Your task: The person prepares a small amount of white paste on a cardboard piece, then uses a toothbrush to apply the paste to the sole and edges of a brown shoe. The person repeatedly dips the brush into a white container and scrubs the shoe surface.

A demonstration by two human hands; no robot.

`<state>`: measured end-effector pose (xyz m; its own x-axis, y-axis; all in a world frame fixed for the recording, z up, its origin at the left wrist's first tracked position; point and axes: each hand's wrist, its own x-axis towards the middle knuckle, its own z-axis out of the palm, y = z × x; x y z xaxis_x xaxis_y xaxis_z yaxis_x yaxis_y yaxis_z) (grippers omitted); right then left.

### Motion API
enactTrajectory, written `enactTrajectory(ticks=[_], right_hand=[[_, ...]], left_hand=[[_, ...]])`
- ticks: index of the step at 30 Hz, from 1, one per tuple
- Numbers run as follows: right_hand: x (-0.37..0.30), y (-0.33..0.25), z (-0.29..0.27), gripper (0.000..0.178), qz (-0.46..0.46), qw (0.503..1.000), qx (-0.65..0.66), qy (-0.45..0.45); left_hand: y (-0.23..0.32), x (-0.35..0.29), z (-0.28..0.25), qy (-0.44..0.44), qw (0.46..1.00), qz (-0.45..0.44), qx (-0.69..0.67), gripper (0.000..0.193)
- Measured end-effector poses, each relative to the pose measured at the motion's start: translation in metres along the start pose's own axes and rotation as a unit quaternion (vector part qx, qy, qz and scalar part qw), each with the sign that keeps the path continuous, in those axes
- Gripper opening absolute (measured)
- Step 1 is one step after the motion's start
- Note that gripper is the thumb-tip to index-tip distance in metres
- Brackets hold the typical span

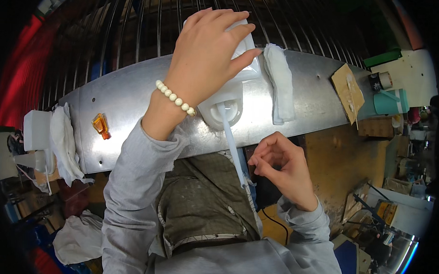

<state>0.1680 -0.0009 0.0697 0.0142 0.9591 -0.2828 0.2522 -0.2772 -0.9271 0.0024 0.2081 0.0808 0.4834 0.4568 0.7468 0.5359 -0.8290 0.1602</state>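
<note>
My left hand (210, 52), with a beaded bracelet at its wrist, lies over a glossy white box-like piece (250, 65), its fingers bent over the far side. Nearer to me, a rounded white cup-like part (218, 115) rests on the metal bench; whether it joins the box is hidden under my hand. From its hollow a pale slender tube (232, 147) slants out past the bench edge toward my lap. To the right of that tube is my right hand (283, 168), thumb and fingertips drawn together. Anything in this pinch is too small to make out.
A folded white cloth (278, 83) lies right of the piece. On the metal bench (129, 93) sits a small amber bottle (100, 126). Another white cloth (64, 143) and a white piece (37, 130) are far left. Cardboard (348, 88) and a teal container (391, 101) stand right.
</note>
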Motion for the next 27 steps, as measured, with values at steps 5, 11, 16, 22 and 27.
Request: enactTrajectory(ticks=[5, 11, 16, 22, 27], right_hand=[[0.011, 0.013, 0.018, 0.02, 0.04, 0.989, 0.139, 0.021], [0.015, 0.019, 0.028, 0.019, 0.003, 0.978, 0.209, -0.001], [-0.001, 0.014, 0.011, 0.032, -0.008, 0.998, 0.064, -0.001], [0.013, 0.018, 0.0, 0.038, -0.165, 0.942, -0.252, 0.148], [0.007, 0.008, -0.003, 0.03, -0.155, 0.947, -0.235, 0.158]], left_hand=[[-0.009, -0.012, 0.011, 0.003, 1.0, -0.016, -0.013, 0.04], [-0.012, -0.009, 0.01, -0.006, 1.0, -0.009, -0.019, 0.041], [-0.013, -0.01, 0.012, 0.006, 1.0, -0.01, -0.02, 0.041], [-0.013, -0.011, 0.01, 0.006, 1.0, -0.006, -0.016, 0.042], [-0.013, -0.01, 0.01, 0.012, 1.0, 0.005, -0.01, 0.037]])
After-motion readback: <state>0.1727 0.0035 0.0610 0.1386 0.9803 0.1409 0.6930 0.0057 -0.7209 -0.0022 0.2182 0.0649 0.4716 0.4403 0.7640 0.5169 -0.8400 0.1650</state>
